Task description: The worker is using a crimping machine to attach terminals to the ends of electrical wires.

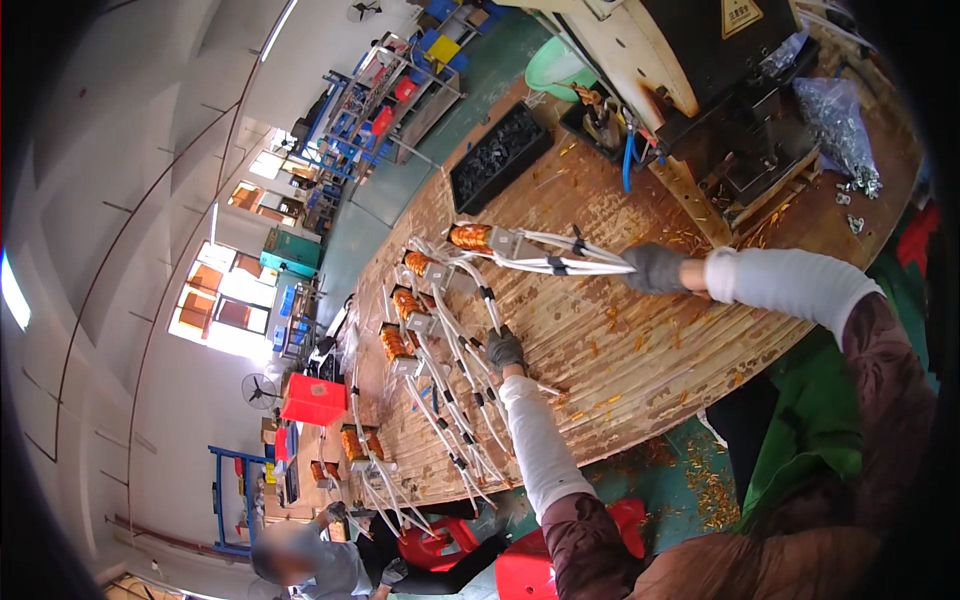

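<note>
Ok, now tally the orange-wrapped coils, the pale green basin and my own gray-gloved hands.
Orange-wrapped coils: 6 that I can make out
Pale green basin: 1
Your gloved hands, left hand and right hand: 2
Total: 9

Dark grey over fabric-gloved right hand (pixel 655 268) and fabric-gloved left hand (pixel 505 350). White on long tubular forearm sleeves (pixel 790 283); maroon with darker mottling on upper fabric sleeves (pixel 590 545). Copper-orange on blocky wire-wound coils (pixel 470 237), light grey on squarish end pieces (pixel 503 243). White on thin flexible cables (pixel 590 267), broken by black bands (pixel 558 266). Brown on curved wooden tabletop (pixel 620 350), blotched and streaked paler. Pale green on round basin (pixel 560 68), black on rectangular tray (pixel 508 176).
</note>
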Tool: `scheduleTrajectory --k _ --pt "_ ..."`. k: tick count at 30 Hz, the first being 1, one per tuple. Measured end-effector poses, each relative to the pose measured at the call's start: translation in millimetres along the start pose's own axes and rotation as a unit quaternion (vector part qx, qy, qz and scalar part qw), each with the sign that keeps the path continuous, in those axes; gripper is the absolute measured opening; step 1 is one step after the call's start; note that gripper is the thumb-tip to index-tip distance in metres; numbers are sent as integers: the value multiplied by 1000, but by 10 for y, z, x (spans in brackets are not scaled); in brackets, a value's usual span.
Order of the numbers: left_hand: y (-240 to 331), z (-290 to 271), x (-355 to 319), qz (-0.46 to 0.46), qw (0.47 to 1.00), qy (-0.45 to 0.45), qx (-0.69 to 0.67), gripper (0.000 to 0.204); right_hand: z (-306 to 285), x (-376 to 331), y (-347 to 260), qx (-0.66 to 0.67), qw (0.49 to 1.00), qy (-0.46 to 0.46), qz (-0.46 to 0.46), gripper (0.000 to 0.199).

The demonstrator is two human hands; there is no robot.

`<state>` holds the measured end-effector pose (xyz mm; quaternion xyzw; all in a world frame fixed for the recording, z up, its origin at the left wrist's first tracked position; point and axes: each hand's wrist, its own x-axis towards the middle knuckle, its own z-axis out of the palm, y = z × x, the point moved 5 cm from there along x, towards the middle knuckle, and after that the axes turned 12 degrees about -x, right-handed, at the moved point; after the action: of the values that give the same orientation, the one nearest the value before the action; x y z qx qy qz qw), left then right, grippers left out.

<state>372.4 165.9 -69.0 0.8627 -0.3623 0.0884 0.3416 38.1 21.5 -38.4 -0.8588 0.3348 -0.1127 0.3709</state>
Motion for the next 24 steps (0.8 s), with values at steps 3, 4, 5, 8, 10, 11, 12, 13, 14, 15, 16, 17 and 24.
scheduleTrajectory --k 3,4,5,8,10,11,12,13,14,15,16,17,24 --pt "-191 -20 40 -24 1000 5 1 32 -89 -480 31 -26 999 -20 -6 21" --pt "9 -32 -54 -57 998 -3 0 33 -411 -872 -300 -5 999 -38 15 21" --pt "132 -55 -70 -54 999 -2 -4 33 -208 -900 105 -46 998 -1 -33 21" --pt "418 244 -165 -57 993 -69 71 34 -146 -1473 505 -62 995 60 -58 21" --pt "825 70 -246 64 988 25 139 33 -212 -1627 510 -65 995 41 -57 21" --pt "979 1 -250 62 988 26 141 33 -223 -1640 511 -64 995 40 -59 21" --pt "1210 -119 -252 91 994 65 -3 33 -190 -1687 602 -55 996 46 -49 22" --pt "1380 -217 -211 119 976 104 -147 33 -166 -1711 663 -48 997 53 -41 22" --pt "1243 -142 73 101 964 64 -235 37 -183 -1684 600 -52 995 53 -60 22" --pt "1101 68 319 83 943 12 -321 42 -192 -1687 589 -65 991 83 -84 22" --pt "1432 517 55 -73 915 -102 -384 44 -101 -1856 849 -66 990 107 -57 22" --pt "1818 762 -240 -226 855 -194 -424 47 -82 -1998 947 -56 993 103 -30 22" --pt "1941 397 259 -246 861 -106 -431 48 -62 -1852 710 -33 999 29 15 21"
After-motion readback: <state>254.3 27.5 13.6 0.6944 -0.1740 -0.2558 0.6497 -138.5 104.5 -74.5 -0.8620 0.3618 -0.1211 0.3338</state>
